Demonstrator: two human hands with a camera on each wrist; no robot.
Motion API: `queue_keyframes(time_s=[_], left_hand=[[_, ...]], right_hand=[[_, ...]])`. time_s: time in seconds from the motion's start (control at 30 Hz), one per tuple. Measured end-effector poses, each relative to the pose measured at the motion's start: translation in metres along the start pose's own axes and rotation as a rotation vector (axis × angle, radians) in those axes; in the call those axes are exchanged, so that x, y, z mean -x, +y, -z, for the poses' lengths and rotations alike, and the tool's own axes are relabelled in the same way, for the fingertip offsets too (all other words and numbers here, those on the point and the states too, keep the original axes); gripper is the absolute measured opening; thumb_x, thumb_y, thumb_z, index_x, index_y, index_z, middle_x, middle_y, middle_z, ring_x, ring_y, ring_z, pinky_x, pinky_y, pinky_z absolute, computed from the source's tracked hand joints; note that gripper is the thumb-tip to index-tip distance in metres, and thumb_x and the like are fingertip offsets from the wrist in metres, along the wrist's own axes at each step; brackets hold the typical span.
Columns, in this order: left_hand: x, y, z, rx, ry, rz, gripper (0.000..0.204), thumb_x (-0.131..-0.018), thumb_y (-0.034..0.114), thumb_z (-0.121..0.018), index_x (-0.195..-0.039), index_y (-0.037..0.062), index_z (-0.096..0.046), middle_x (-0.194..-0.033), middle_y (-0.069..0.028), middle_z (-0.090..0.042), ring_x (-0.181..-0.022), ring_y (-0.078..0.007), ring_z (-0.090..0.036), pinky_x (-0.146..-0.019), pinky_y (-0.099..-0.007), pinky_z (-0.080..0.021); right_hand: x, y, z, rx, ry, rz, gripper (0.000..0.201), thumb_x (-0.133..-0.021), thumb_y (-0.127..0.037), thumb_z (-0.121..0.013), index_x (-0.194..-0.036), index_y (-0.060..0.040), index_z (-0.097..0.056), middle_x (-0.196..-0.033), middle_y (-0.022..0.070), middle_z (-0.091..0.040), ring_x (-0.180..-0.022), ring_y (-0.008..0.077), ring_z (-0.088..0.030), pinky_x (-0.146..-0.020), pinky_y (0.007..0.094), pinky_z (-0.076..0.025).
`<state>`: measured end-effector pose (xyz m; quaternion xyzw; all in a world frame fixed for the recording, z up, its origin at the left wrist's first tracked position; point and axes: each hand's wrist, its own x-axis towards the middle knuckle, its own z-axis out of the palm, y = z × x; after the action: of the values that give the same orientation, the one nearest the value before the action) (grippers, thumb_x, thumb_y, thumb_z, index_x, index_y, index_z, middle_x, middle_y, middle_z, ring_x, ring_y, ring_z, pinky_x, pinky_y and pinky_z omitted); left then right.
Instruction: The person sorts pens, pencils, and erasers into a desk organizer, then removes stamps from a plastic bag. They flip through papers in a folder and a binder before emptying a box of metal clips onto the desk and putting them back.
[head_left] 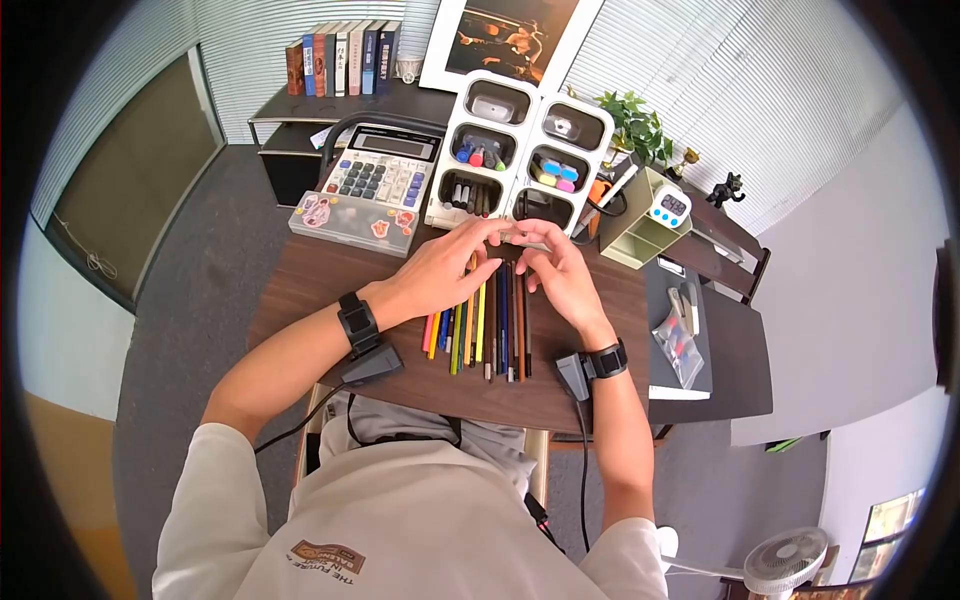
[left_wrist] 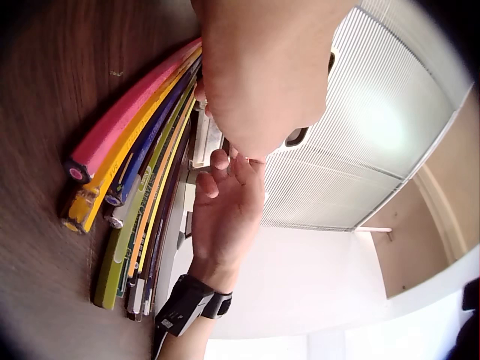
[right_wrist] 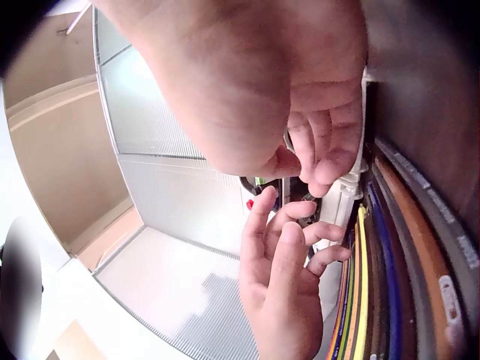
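A row of colored pencils [head_left: 481, 325] lies on the brown desk, side by side. Over their far ends, in front of the white organizer [head_left: 516, 150], the left hand [head_left: 432, 275] and right hand [head_left: 565, 283] nearly meet at the fingertips. The left hand's fingers reach out with the thumb apart. Loosely bent fingers show on the right hand; whether something small is between the fingertips cannot be told. In the left wrist view a pink pencil [left_wrist: 124, 112] lies outermost, below the left hand [left_wrist: 266, 71]. A brown pencil [right_wrist: 420, 232] lies beside the right hand [right_wrist: 322, 90] in the right wrist view.
Markers and small items fill organizer compartments. Left of it stand a calculator [head_left: 385, 170] and a clear box with stickers [head_left: 345, 222]. A green holder [head_left: 640, 222] with a digital timer [head_left: 670, 206] stands to the right. Books [head_left: 340, 60] and a framed picture [head_left: 510, 42] are behind.
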<state>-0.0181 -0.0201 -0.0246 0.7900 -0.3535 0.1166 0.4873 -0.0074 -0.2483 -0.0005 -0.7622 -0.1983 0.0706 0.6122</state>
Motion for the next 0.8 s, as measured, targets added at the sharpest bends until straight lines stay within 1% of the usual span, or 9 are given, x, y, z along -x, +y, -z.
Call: queue_keyframes(time_s=[0.07, 0.4, 0.5, 0.57, 0.6, 0.67, 0.7, 0.77, 0.8], left_hand=[[0.0, 0.0, 0.0, -0.001, -0.011, 0.005, 0.057, -0.099, 0.003, -0.066, -0.151, 0.009, -0.045, -0.122, -0.0137, -0.061, -0.093, -0.0218, -0.069, -0.078, -0.0347, -0.058], [0.001, -0.005, -0.003, -0.026, -0.008, -0.025, 0.051, -0.099, 0.005, -0.067, -0.147, 0.0077, -0.048, -0.12, -0.0123, -0.06, -0.092, -0.0202, -0.068, -0.078, -0.0335, -0.057], [0.001, -0.004, -0.002, -0.024, -0.019, -0.02, 0.05, -0.099, 0.005, -0.068, -0.145, 0.0069, -0.049, -0.119, -0.0118, -0.06, -0.092, -0.02, -0.068, -0.078, -0.0332, -0.057], [0.0, -0.004, -0.002, -0.021, -0.022, -0.017, 0.05, -0.099, 0.005, -0.068, -0.145, 0.0065, -0.05, -0.118, -0.0116, -0.06, -0.092, -0.0199, -0.067, -0.078, -0.0331, -0.057], [0.0, -0.004, -0.002, -0.019, -0.025, -0.015, 0.049, -0.099, 0.005, -0.068, -0.144, 0.0062, -0.051, -0.118, -0.0114, -0.06, -0.092, -0.0198, -0.067, -0.078, -0.033, -0.057], [0.0, -0.004, -0.001, -0.019, -0.028, -0.013, 0.048, -0.099, 0.005, -0.068, -0.143, 0.0059, -0.051, -0.117, -0.0111, -0.06, -0.092, -0.0197, -0.067, -0.078, -0.0329, -0.057], [0.0, -0.004, -0.001, -0.024, -0.032, -0.011, 0.046, -0.099, 0.005, -0.067, -0.142, 0.0055, -0.052, -0.118, -0.0111, -0.06, -0.092, -0.0196, -0.067, -0.078, -0.0328, -0.057], [0.0, -0.003, -0.001, -0.029, -0.037, -0.008, 0.044, -0.099, 0.005, -0.067, -0.141, 0.0052, -0.053, -0.118, -0.011, -0.059, -0.092, -0.0196, -0.066, -0.078, -0.0326, -0.056], [0.0, -0.003, -0.001, -0.029, -0.038, -0.008, 0.043, -0.099, 0.005, -0.067, -0.14, 0.0047, -0.054, -0.118, -0.011, -0.059, -0.092, -0.0196, -0.066, -0.078, -0.0325, -0.056]], right_hand=[[-0.001, 0.0, 0.001, -0.013, 0.023, -0.016, 0.045, -0.097, 0.006, -0.046, -0.14, -0.0058, -0.053, -0.122, 0.0073, -0.064, -0.085, 0.0098, -0.064, -0.065, 0.024, -0.052], [0.004, -0.007, 0.007, 0.139, 0.095, -0.066, 0.039, -0.101, -0.003, -0.051, -0.141, -0.0065, -0.053, -0.107, 0.005, -0.069, -0.078, 0.0083, -0.063, -0.062, 0.0231, -0.05], [0.004, -0.005, 0.01, 0.188, 0.111, -0.046, 0.038, -0.102, -0.006, -0.054, -0.14, -0.0059, -0.053, -0.099, 0.0062, -0.072, -0.076, 0.0091, -0.064, -0.063, 0.0262, -0.052], [0.005, -0.009, 0.013, 0.359, 0.2, -0.089, 0.031, -0.099, -0.014, -0.063, -0.128, -0.0041, -0.062, -0.09, 0.0091, -0.075, -0.073, 0.0158, -0.069, -0.067, 0.0316, -0.054], [0.006, -0.007, 0.016, 0.36, 0.198, -0.088, 0.031, -0.099, -0.014, -0.063, -0.128, -0.0041, -0.062, -0.09, 0.0091, -0.075, -0.073, 0.0158, -0.069, -0.067, 0.0316, -0.054], [0.009, -0.003, 0.021, 0.702, 0.135, -0.069, 0.027, -0.093, -0.023, -0.072, -0.112, -0.0034, -0.07, -0.083, 0.0123, -0.075, -0.075, 0.0246, -0.072, -0.073, 0.0367, -0.056], [0.01, -0.003, 0.023, 0.702, 0.135, -0.069, 0.027, -0.093, -0.023, -0.072, -0.112, -0.0034, -0.07, -0.083, 0.0123, -0.075, -0.075, 0.0246, -0.072, -0.073, 0.0367, -0.056], [0.011, -0.003, 0.024, 0.754, 0.033, -0.124, 0.025, -0.088, -0.025, -0.077, -0.102, -0.0038, -0.074, -0.084, 0.0129, -0.075, -0.08, 0.0303, -0.074, -0.076, 0.0389, -0.057], [0.012, -0.003, 0.025, 0.754, 0.033, -0.125, 0.025, -0.088, -0.025, -0.077, -0.102, -0.0038, -0.074, -0.084, 0.0129, -0.075, -0.08, 0.0303, -0.074, -0.076, 0.0389, -0.057]])
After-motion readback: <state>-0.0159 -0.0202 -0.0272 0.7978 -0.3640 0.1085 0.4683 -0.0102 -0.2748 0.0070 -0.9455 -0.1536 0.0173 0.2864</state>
